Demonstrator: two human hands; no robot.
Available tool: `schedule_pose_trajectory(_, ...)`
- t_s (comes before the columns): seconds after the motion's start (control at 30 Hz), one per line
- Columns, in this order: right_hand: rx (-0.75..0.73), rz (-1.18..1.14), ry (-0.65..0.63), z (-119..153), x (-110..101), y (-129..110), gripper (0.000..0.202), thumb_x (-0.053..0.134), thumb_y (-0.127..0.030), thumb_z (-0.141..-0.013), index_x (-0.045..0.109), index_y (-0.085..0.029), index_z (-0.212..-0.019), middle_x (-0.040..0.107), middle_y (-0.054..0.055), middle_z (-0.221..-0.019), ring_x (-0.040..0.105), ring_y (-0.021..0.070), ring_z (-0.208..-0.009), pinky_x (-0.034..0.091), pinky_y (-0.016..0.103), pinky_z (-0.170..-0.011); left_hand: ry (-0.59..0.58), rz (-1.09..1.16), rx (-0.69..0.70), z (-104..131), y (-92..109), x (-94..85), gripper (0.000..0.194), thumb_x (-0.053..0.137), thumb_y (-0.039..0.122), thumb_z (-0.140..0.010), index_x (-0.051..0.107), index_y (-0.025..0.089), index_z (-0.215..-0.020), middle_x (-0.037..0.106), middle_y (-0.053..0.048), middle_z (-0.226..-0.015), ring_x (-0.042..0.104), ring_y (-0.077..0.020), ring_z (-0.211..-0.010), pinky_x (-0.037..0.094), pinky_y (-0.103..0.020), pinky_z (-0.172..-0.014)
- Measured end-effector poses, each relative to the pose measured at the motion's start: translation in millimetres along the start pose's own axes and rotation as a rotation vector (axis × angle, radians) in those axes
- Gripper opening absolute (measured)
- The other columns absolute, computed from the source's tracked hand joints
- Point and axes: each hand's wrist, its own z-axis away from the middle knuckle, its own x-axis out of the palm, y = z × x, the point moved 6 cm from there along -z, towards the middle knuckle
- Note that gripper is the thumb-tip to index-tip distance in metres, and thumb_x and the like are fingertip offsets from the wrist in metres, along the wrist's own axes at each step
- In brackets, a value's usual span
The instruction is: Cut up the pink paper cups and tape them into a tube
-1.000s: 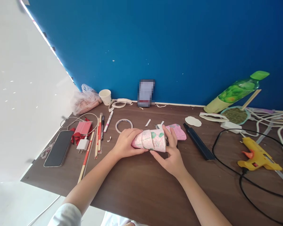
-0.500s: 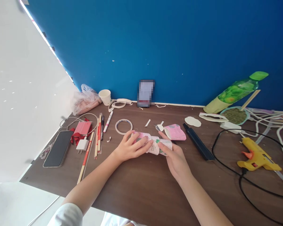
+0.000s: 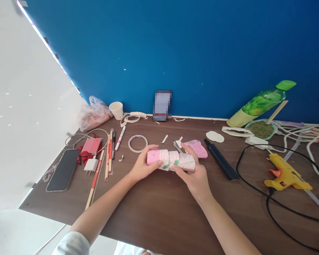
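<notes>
Both hands hold a pink and white patterned tube [image 3: 171,160], which looks like several paper cup pieces fitted end to end. It lies roughly level above the table. My left hand [image 3: 143,165] grips its pink end, thumb on the near side. Around the right end is my right hand [image 3: 195,177], its thumb near a green printed mark. Just behind the right fingers rests a flattened pink paper cup piece [image 3: 199,149]. Beside it, the tips of what look like scissors [image 3: 176,144] show, the rest being hidden.
A tape roll [image 3: 129,144], marker [image 3: 120,138], chopsticks [image 3: 95,180] and phone [image 3: 63,170] lie left. To the right are a black stick-like object [image 3: 221,159], yellow glue gun [image 3: 287,173] with looping cable, and leaning green bottle [image 3: 263,102]. Another phone [image 3: 162,105] stands against the blue wall.
The tube has turned in my hands, showing a different side of its pattern. My left fingers have moved from over its top to behind it, with the thumb in front.
</notes>
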Motion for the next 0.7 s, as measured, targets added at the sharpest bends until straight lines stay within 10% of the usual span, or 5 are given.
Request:
schedule_pose_trajectory(0.23,0.027,-0.071,-0.103,-3.4,2.8,9.1,0.066,0.063,-0.052,-0.074,0.043,-0.03,-0.133,0.029,0.003,-0.149,0.019,0.0279,-0.139,0.021,0.048,-0.112,0.063,0.098,-0.18,-1.0,-2.6,-3.5,0.043,0.067,0.046,-0.068,0.052,0.018,-0.098,0.057,-0.002,-0.087,0.054,-0.0132,-0.074,0.046,-0.024,-0.066)
schedule_pose_trajectory(0.43,0.077,-0.134,-0.007,-2.8,0.4,11.1,0.052,0.057,-0.049,-0.08,0.051,-0.027,-0.127,0.049,0.006,-0.136,0.038,0.0285,-0.13,0.032,0.047,-0.106,0.071,0.198,-0.23,-1.0,-6.3,-1.3,0.043,0.07,0.043,-0.067,0.051,0.018,-0.097,0.055,0.0,-0.084,0.053,-0.0118,-0.07,0.047,-0.023,-0.064)
schedule_pose_trajectory(0.7,0.164,-0.127,0.09,-6.7,-9.5,32.9,0.052,0.047,-0.059,-0.081,0.061,-0.021,-0.115,0.065,0.009,-0.113,0.059,0.029,-0.106,0.05,0.04,-0.083,-0.028,0.307,-0.07,-0.3,-1.8,-3.5,0.07,0.068,0.048,-0.07,0.036,0.024,-0.127,0.05,-0.009,-0.121,0.052,-0.0238,-0.107,0.046,-0.036,-0.088)
